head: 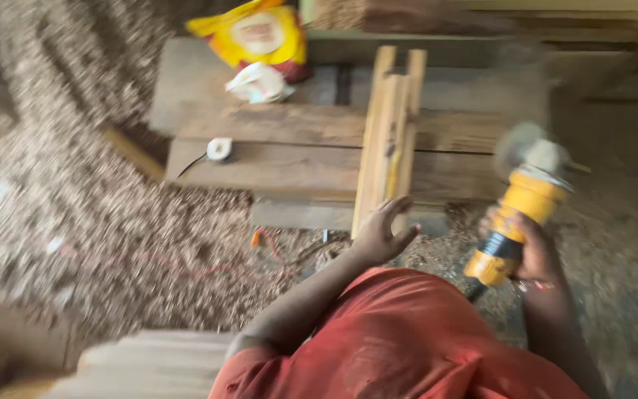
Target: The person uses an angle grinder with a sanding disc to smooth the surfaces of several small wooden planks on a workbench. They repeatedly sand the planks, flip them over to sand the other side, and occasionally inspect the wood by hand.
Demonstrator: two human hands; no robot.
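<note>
Yellow angle grinder (520, 210) clenched in right hand (537, 247); left hand (382, 233) spread, fingers on wooden slats (389, 137).

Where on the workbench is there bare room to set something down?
Bare plank lies between the white tape measure and the wooden strips. The back left is crowded by the yellow bag and white bag.

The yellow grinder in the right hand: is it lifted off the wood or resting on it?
Lifted. The right hand holds the yellow grinder in the air, beside the wooden strips, touching none.
</note>
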